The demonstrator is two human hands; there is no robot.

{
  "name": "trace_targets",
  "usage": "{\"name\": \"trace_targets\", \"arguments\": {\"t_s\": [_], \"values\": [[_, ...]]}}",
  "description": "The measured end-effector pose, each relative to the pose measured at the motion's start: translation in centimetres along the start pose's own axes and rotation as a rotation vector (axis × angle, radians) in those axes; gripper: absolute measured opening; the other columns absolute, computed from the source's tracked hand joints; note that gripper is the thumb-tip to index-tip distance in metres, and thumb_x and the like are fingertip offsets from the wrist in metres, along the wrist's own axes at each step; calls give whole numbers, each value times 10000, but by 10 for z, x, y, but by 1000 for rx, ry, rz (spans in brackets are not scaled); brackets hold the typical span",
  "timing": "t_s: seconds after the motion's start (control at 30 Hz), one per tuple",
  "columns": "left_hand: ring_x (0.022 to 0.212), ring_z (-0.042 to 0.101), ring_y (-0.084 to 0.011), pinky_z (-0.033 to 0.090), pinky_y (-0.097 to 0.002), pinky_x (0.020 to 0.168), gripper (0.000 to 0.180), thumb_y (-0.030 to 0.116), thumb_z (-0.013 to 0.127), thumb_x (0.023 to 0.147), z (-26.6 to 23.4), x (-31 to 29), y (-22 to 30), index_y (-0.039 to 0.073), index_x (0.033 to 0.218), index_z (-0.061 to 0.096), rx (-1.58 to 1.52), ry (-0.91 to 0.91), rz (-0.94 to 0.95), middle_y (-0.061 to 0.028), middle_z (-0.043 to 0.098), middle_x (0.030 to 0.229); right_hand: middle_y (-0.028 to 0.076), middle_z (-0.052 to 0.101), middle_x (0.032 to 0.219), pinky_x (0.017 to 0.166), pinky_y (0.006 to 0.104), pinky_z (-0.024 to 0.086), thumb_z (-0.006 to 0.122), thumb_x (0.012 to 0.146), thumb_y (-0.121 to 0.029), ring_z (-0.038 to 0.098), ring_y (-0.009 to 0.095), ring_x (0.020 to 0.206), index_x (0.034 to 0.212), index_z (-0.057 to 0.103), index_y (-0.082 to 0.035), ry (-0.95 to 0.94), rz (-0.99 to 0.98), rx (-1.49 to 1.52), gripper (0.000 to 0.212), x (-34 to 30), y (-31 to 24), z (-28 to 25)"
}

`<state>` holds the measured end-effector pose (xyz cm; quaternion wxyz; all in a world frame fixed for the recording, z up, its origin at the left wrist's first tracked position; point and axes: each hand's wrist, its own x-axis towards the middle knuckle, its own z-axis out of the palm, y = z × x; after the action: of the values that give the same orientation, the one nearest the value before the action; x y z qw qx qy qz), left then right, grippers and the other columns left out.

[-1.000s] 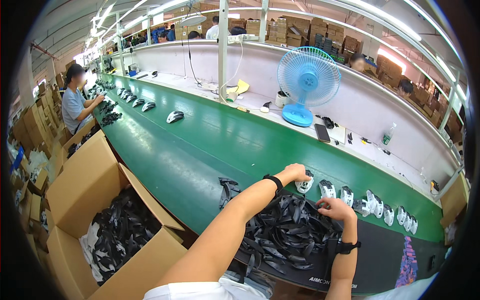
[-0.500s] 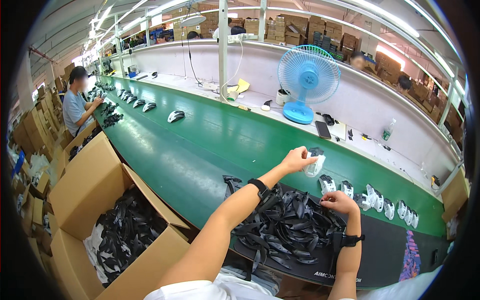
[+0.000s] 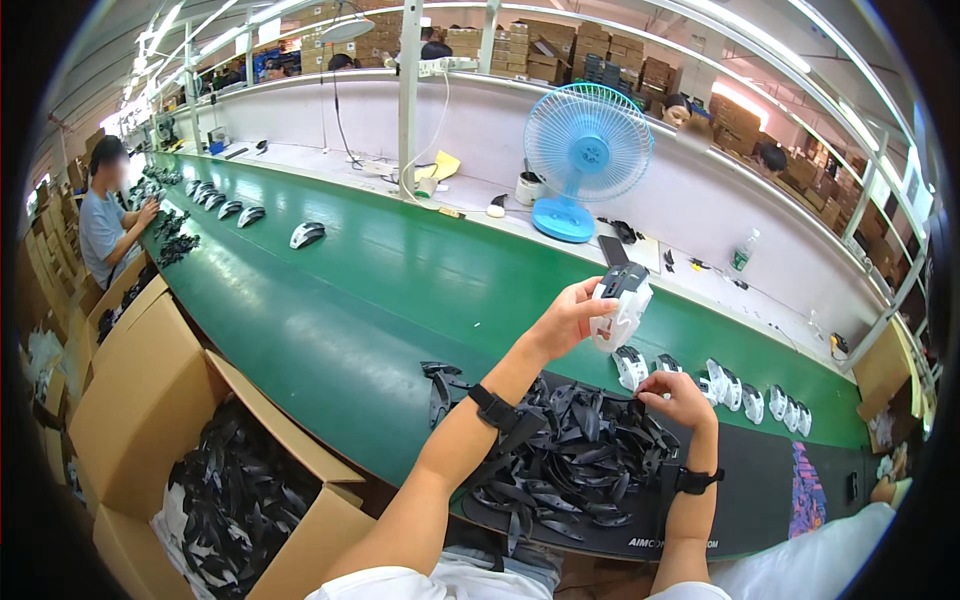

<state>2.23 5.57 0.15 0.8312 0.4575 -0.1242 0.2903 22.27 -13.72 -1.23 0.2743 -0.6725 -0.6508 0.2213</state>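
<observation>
My left hand (image 3: 570, 318) is closed round a white and black computer mouse shell (image 3: 622, 318), lifted above the green bench with the dark end up. Just right of it and lower, my right hand (image 3: 682, 400) has thumb and fingers pinched together over the far right edge of a heap of curved black plastic pieces (image 3: 570, 450). A dark sliver shows at those fingertips, but I cannot tell whether it is held or part of the heap. The heap lies on a black mat (image 3: 740, 480). Behind my right hand stand several more mouse shells (image 3: 752, 402) in a row.
An open cardboard box (image 3: 150, 400) full of black pieces stands at the left. More mouse shells (image 3: 308, 235) sit along the green bench (image 3: 400, 300). A blue fan (image 3: 588, 160), a phone (image 3: 613, 252) and a bottle (image 3: 743, 250) stand beyond. A co-worker (image 3: 105, 215) works at far left.
My left hand has raised the mouse shell and turned it, so more of its dark top shows. My right hand stays pinched by the heap's edge. The whole view has shifted.
</observation>
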Motion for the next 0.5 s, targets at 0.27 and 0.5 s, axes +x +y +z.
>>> {"name": "trace_targets", "arguments": {"t_s": [0.27, 0.5], "values": [[875, 629, -154, 526, -301, 709, 565, 153, 688, 802, -6, -9, 7, 5, 1276, 417, 12, 88, 57, -89, 619, 1040, 119, 683, 823, 744, 340, 506, 669, 798, -116, 651, 256, 763, 911, 664, -8, 98, -19, -143, 156, 6, -33, 9], [895, 630, -166, 527, -313, 730, 578, 132, 691, 794, -1, -9, 22, -5, 1267, 390, -17, 70, 73, -112, 613, 1048, 124, 666, 819, 697, 366, 491, 680, 764, -60, 637, 304, 757, 853, 652, -18, 302, -124, -294, 103, 10, -67, -5]]}}
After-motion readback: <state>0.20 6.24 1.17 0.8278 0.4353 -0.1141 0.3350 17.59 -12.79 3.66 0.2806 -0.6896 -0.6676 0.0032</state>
